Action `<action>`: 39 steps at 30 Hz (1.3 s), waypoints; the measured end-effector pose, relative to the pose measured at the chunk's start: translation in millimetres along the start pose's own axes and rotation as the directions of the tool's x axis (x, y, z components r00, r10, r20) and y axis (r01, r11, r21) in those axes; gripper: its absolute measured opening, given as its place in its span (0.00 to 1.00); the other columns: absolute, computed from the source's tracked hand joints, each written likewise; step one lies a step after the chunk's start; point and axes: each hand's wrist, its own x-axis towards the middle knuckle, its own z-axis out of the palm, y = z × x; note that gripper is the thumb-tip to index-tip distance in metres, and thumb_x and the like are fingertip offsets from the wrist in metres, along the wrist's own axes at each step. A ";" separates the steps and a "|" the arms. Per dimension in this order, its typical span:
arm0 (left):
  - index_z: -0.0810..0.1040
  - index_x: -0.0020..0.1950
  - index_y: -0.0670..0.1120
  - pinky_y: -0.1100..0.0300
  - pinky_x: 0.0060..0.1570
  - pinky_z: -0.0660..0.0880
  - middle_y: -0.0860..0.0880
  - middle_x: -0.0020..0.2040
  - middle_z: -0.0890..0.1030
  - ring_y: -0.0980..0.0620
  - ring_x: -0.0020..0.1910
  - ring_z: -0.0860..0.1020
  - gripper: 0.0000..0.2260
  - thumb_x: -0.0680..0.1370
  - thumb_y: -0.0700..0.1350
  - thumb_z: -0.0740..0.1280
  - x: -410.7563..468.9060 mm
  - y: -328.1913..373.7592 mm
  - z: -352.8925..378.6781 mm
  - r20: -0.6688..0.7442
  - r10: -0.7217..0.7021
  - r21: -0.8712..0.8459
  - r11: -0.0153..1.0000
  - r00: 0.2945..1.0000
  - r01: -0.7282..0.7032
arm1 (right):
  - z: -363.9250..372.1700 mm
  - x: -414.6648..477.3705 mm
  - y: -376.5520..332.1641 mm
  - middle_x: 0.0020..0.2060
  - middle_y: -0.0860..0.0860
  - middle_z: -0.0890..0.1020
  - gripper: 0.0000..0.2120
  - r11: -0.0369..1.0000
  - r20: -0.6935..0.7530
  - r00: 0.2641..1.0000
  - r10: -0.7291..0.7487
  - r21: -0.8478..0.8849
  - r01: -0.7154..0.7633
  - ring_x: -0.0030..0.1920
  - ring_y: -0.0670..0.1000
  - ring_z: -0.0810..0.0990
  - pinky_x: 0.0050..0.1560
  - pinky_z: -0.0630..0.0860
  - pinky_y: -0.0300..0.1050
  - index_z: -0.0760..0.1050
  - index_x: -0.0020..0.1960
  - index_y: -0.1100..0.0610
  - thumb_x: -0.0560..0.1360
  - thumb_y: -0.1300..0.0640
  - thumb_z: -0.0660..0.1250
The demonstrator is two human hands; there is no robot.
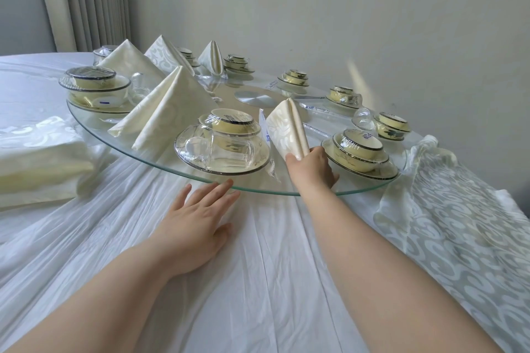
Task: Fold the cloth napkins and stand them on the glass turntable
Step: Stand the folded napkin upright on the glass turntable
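Head view, single frame. Right hand grips the lower end of a folded napkin, thumb against its near face and fingers curled behind. This napkin stands tilted on the glass turntable, near the rim, between two film-wrapped tableware sets. Left hand lies palm down on the white tablecloth, fingers straight and slightly spread; the fingertips reach the turntable rim, contact cannot be told. Four more folded napkins stand further left and back on the glass. A stack of folded cloths sits on the tablecloth at left; a patterned unfolded cloth lies at right, its far end touching the rim.
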 end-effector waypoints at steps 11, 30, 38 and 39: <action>0.42 0.74 0.59 0.62 0.66 0.33 0.60 0.74 0.38 0.60 0.73 0.40 0.45 0.54 0.60 0.29 1.7 -2.2 2.4 -0.022 0.000 -0.019 1.000 1.000 0.000 | -27.6 41.8 -38.8 0.65 0.54 0.70 0.27 0.987 -0.037 0.990 -0.134 -0.092 0.130 0.66 0.56 0.66 0.64 0.58 0.48 0.65 0.65 0.57 0.72 0.42 0.62; 0.41 0.73 0.61 0.64 0.63 0.31 0.61 0.74 0.38 0.62 0.73 0.39 0.45 0.54 0.60 0.29 1.7 -2.9 3.2 -0.032 -0.002 -0.030 1.000 0.999 0.001 | -40.7 73.7 -39.2 0.59 0.55 0.77 0.19 0.926 -0.097 0.968 -0.230 -0.328 0.187 0.62 0.55 0.71 0.62 0.58 0.46 0.72 0.58 0.58 0.76 0.46 0.56; 0.40 0.74 0.60 0.59 0.68 0.32 0.63 0.71 0.34 0.60 0.73 0.38 0.52 0.49 0.72 0.27 0.3 -1.3 1.0 0.005 -0.011 -0.005 1.000 1.000 0.011 | -54.4 49.9 -26.6 0.65 0.54 0.70 0.29 0.962 -0.146 0.957 -0.252 -0.141 0.233 0.66 0.55 0.67 0.64 0.58 0.48 0.65 0.64 0.58 0.74 0.38 0.59; 0.40 0.74 0.60 0.59 0.68 0.33 0.65 0.68 0.33 0.60 0.73 0.38 0.58 0.44 0.75 0.22 -0.3 0.0 -0.5 0.021 -0.013 -0.008 1.000 1.000 0.014 | -60.2 41.7 -20.3 0.64 0.53 0.70 0.27 0.958 -0.154 0.948 -0.279 -0.118 0.262 0.66 0.56 0.67 0.63 0.59 0.48 0.66 0.63 0.58 0.74 0.39 0.59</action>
